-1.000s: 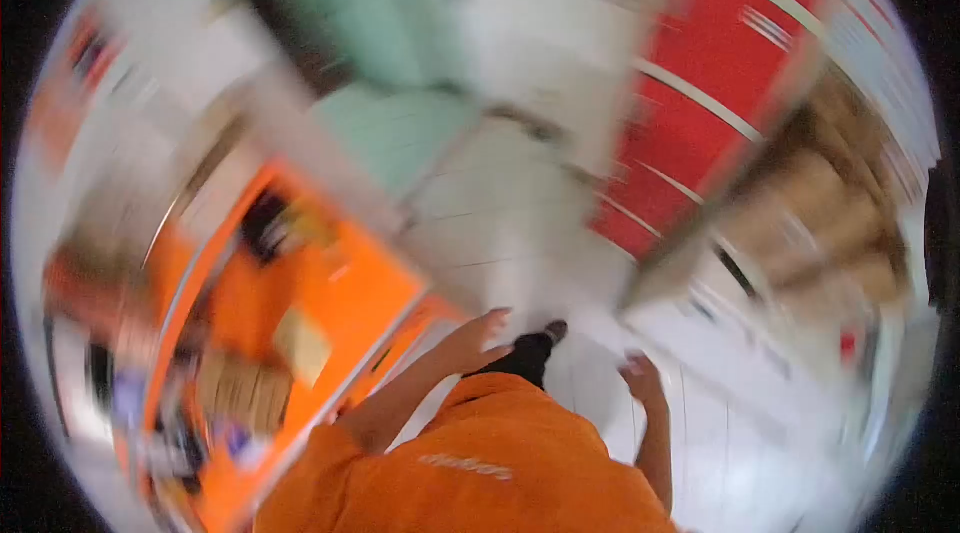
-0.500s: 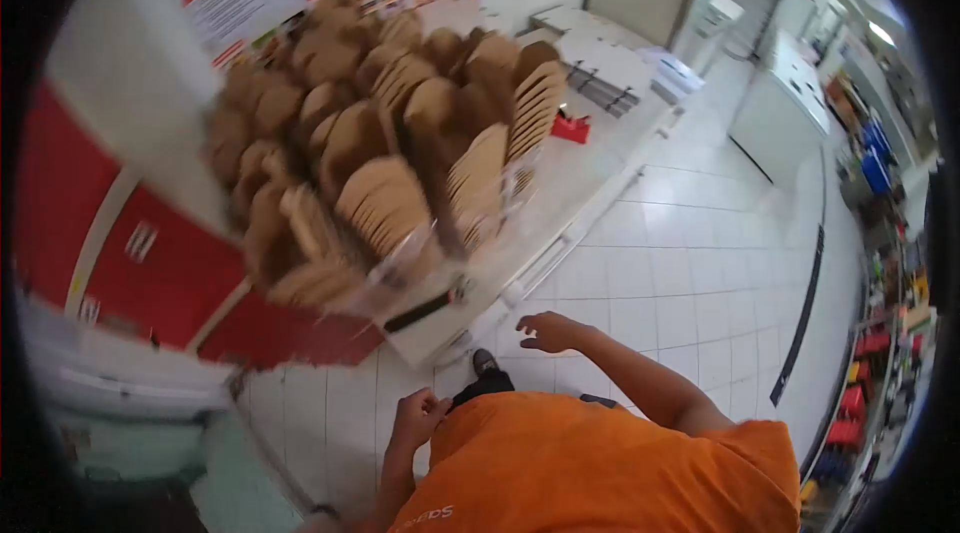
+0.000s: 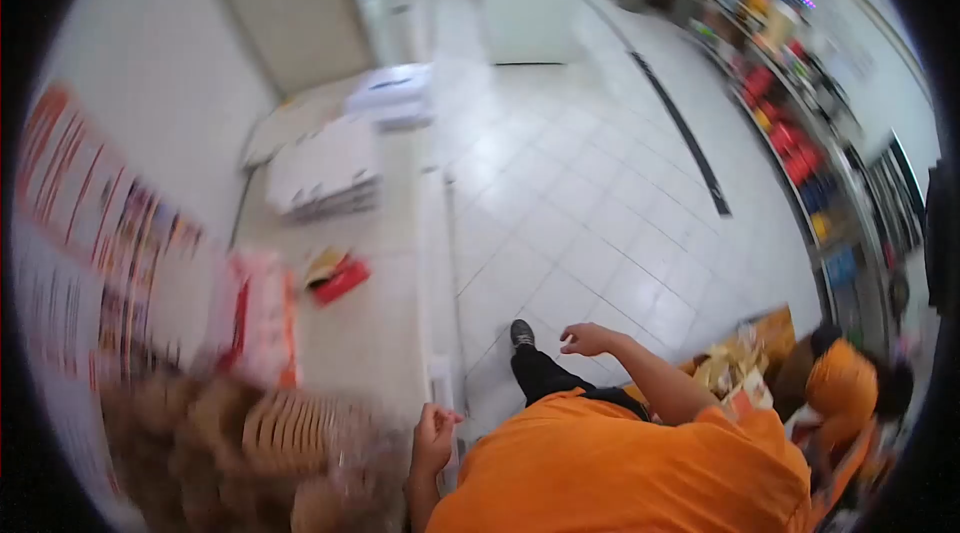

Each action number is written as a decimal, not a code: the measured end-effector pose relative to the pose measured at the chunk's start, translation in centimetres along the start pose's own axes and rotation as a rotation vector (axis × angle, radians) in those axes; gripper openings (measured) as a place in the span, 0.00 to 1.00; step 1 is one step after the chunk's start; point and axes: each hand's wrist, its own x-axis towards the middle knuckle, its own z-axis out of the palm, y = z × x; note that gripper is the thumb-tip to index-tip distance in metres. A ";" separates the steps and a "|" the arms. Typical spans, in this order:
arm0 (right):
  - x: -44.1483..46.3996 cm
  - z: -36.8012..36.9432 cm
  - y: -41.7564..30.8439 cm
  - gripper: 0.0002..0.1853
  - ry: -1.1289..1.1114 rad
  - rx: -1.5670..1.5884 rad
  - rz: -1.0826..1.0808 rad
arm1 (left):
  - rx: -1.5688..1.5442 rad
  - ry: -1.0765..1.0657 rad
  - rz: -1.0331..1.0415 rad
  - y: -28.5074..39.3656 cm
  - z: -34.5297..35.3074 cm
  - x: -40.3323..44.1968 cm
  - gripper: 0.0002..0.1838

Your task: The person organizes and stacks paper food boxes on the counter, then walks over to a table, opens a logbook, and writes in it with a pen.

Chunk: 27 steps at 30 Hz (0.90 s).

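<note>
My left hand (image 3: 434, 439) hangs beside the front edge of the white counter (image 3: 385, 333), its fingers loosely bent and nothing seen in them. Out over the tiled floor is my right hand (image 3: 588, 339), fingers slightly curled and apart, holding nothing. The large pile of nested brown rounded pieces (image 3: 285, 433), partly in clear wrapping, is at the lower left, nearest my left hand; blur hides what they are. Farther along the counter lie a red and tan item (image 3: 337, 276) and a pink and white packet (image 3: 262, 318).
White stacks (image 3: 325, 168) and papers (image 3: 392, 93) sit farther along the counter. A white cabinet (image 3: 528, 18) stands on the floor ahead. Loaded shelves (image 3: 790, 133) line the right side. Another person in orange (image 3: 842, 388) is low at the right, beside a cardboard box (image 3: 770, 331).
My view has swung right, so the brown pile has shifted to the lower left. The co-worker and box have come into view. Both my hands still carry nothing visible.
</note>
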 end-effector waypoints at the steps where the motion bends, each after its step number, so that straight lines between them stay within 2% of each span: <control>1: 0.4 -1.5 1.1 0.27 0.033 0.054 0.040 | -0.014 -0.019 0.020 0.2 0.4 2.6 0.07; 5: 5.0 -7.5 4.0 0.28 0.145 0.191 0.091 | 0.061 -0.079 0.090 2.1 1.1 13.0 0.07; 8: 7.9 -12.5 5.2 0.27 0.213 0.265 0.082 | 0.073 -0.115 0.121 7.9 3.0 20.8 0.06; 13: 14.6 -21.4 3.8 0.26 0.156 0.265 0.026 | 0.216 -0.153 0.158 15.0 3.8 31.3 0.06; 14: 16.3 -23.0 3.4 0.26 0.148 0.239 0.016 | 0.209 -0.161 0.158 14.7 3.5 32.8 0.06; 19: 25.9 -30.8 -1.2 0.24 0.104 0.189 -0.081 | 0.135 -0.134 0.036 13.5 2.3 39.3 0.06; 20: 28.2 -32.0 -2.5 0.23 0.087 0.198 -0.105 | 0.124 -0.132 0.061 13.5 1.7 40.9 0.06; 23: 35.4 -36.2 -6.9 0.19 0.050 0.174 -0.208 | 0.092 -0.045 0.014 13.3 0.3 46.3 0.05; 27: 42.9 -42.4 -13.0 0.15 0.093 0.057 -0.329 | -0.047 0.131 0.067 14.5 -2.0 54.1 0.05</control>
